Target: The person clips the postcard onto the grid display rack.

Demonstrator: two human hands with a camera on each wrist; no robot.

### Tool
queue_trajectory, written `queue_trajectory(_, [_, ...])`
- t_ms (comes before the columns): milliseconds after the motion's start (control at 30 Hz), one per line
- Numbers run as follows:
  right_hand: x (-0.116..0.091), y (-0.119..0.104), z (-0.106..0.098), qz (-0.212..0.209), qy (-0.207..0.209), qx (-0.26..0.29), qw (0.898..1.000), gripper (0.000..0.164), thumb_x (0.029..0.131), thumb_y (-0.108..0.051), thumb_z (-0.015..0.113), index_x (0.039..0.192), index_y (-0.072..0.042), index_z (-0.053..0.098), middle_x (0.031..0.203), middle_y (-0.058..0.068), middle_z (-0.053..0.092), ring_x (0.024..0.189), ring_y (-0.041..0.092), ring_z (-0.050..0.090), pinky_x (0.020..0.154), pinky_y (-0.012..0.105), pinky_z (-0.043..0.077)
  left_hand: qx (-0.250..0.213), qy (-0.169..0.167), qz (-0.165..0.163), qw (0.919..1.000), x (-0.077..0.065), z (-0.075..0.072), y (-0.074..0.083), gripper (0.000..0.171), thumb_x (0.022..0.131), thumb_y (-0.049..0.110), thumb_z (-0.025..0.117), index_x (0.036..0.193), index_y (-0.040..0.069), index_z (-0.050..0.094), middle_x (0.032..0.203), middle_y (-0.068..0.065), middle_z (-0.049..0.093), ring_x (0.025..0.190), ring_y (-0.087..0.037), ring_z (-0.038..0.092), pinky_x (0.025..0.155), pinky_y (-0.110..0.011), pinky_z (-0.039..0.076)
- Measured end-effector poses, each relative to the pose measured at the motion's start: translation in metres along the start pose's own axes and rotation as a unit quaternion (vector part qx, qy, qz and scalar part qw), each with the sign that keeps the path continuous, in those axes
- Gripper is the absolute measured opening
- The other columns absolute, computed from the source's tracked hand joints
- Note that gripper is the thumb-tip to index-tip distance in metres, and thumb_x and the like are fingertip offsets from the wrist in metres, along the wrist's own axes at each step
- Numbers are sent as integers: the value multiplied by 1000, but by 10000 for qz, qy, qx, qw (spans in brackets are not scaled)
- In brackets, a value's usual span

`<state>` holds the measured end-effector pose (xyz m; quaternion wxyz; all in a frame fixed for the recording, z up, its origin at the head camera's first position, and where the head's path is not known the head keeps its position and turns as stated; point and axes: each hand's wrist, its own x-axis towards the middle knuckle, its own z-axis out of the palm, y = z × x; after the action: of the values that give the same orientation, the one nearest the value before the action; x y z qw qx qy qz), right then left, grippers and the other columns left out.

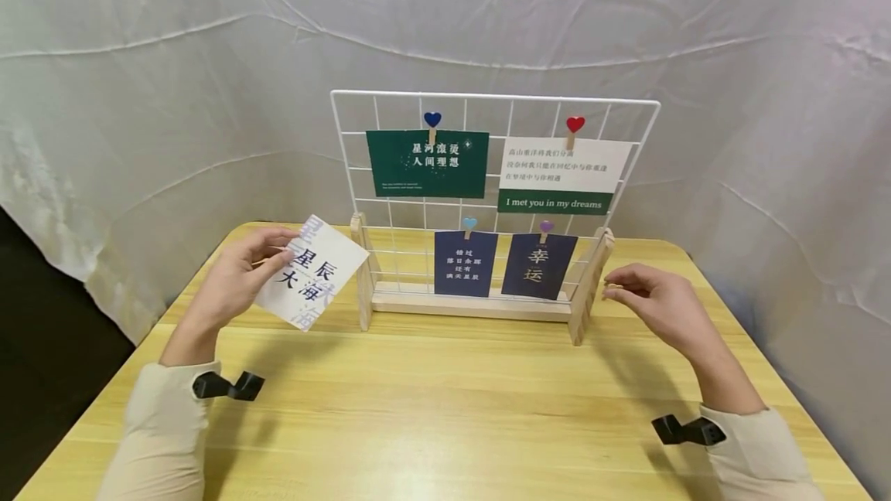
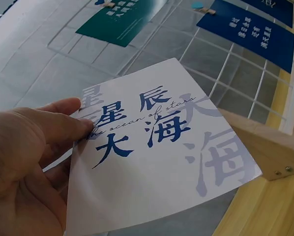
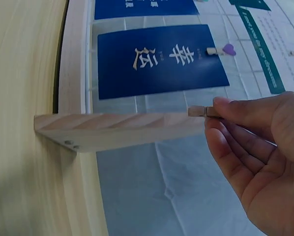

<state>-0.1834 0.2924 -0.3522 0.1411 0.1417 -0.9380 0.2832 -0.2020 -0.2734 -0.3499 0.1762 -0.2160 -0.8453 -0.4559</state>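
My left hand pinches a white card by its left edge, thumb on the printed face. Dark blue characters and the script "the ocean of stars" mark this card, held tilted just left of the rack. On the other side, my right hand pinches a small wooden clothespin between thumb and fingertips, close to the rack's right wooden leg. Between the hands stands a white wire grid rack with cards clipped on it.
A green card and a white-and-green card hang in the upper row. Two navy cards hang below. Heart-topped clothespins hold them. The rack's wooden base stands on a wood-grain table, with grey cloth behind.
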Motion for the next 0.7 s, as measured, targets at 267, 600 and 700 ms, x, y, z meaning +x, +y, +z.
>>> queue_trajectory(267, [9,-14,5,-266,-82,128,9995,17,91,-19,72,103,-7,73,90,2,72,77,11,64,62,22,51,-58,-217,-401,9989,5,14,5,23,96,9,63,119,3,66,102,-19,68,74,-11,66,54,-26,55])
queue_trajectory(600, [18,-32,13,-326,-365,318,9983,16,92,-16,71,106,-8,72,94,3,72,81,17,68,67,25,54,129,-156,-318,9993,14,33,5,23,95,8,65,117,3,65,98,-16,70,72,-17,65,56,-24,53])
queue_trajectory(700, [21,-38,16,-387,-446,308,9978,17,92,-17,71,105,-7,72,92,1,72,80,17,68,67,27,54,-45,-192,-243,9995,17,38,6,31,95,5,64,125,3,61,101,-17,68,78,-19,66,61,-22,53])
